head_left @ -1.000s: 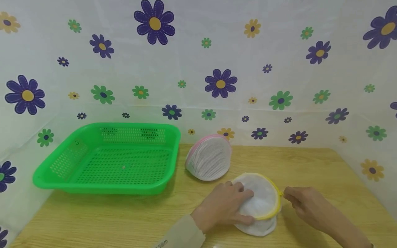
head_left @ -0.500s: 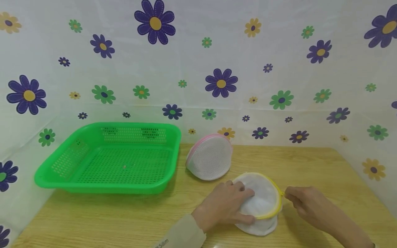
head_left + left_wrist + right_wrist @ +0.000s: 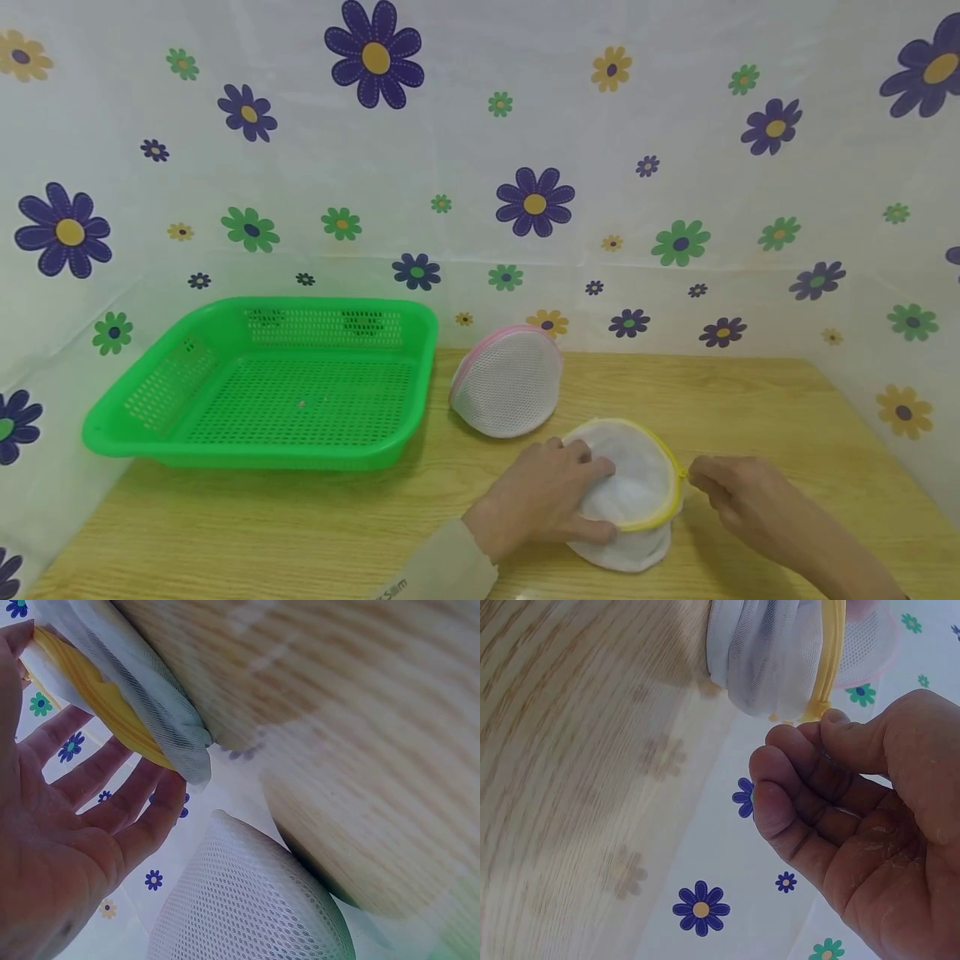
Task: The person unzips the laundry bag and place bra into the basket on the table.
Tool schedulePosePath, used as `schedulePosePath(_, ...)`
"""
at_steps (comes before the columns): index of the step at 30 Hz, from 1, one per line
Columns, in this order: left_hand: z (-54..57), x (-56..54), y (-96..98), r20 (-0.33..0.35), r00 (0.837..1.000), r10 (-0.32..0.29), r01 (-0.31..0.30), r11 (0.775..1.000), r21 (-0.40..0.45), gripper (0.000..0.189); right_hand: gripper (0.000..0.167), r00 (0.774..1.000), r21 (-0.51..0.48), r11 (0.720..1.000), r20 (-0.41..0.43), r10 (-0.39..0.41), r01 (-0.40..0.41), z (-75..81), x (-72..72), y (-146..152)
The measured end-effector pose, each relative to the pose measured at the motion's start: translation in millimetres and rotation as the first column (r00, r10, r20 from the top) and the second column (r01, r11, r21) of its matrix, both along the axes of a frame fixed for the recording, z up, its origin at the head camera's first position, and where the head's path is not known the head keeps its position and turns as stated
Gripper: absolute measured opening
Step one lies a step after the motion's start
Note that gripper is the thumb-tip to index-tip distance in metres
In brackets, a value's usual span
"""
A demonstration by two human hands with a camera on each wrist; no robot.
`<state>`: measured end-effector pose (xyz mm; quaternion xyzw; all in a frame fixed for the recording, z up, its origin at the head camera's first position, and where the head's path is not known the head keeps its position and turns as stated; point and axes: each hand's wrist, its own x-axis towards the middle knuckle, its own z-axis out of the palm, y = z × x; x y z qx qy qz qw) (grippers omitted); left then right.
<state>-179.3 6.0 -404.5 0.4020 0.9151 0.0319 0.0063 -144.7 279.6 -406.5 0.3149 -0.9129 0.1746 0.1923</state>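
Observation:
A white mesh laundry bag (image 3: 633, 475) with a yellow zipper rim lies on the wooden table, right of the middle in the head view. My left hand (image 3: 542, 498) holds it from the left, with fingers on its top and the thumb at the near rim. In the left wrist view, the fingertips meet the yellow zipper band (image 3: 101, 694). At the bag's right edge, my right hand (image 3: 750, 504) pinches the yellow zipper pull (image 3: 816, 711) between thumb and forefinger; its other fingers are curled. Fingers hide part of the pull.
Behind the left hand stands a second white mesh laundry bag (image 3: 510, 383) with a pink rim. A green plastic basket (image 3: 262, 457) with a perforated floor sits at the left of the table. A flower-printed white sheet (image 3: 450, 150) hangs behind and at both sides.
Almost nothing differs. The right hand has shifted very slightly toward the near side at the zipper pull; the left hand and both bags keep their places.

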Motion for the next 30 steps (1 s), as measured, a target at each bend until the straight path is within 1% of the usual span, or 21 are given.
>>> schedulePosePath(3, -0.2, 0.0, -0.5, -0.006, 1.0, -0.003, 0.003, 1.0, 0.005, 0.062, 0.045, 1.0, -0.005, 1.0, -0.021, 0.007, -0.007, -1.1, -0.2, -0.1)
schedulePosePath(10, -0.3, 0.1, -1.8, -0.005, 1.0, 0.004, -0.004, 1.0, 0.009, 0.062, 0.046, 1.0, -0.009, 1.0, 0.003, -0.014, 0.014, -3.0, 2.6, -1.1)
schedulePosePath(12, -0.7, 0.1, -1.9, -0.006, 1.0, 0.006, -0.006, 1.0, 0.008, 0.062, 0.045, 1.0, -0.013, 1.0, -0.007, -0.008, 0.007, -3.9, 2.7, -1.0)
schedulePosePath(26, -2.0, -2.0, -3.1, 0.014, 1.0, 0.0, 0.0, 0.999, 0.05, 0.061, 0.045, 1.0, -0.019, 1.0, 0.023, 0.007, -0.007, -3.8, 5.8, 1.5)
schedulePosePath(30, -2.3, -2.5, -2.8, 0.016, 1.0, 0.0, -0.001, 0.999, 0.054, 0.061, 0.045, 1.0, -0.025, 1.0, -0.003, 0.01, -0.01, -4.8, 6.4, 1.0)
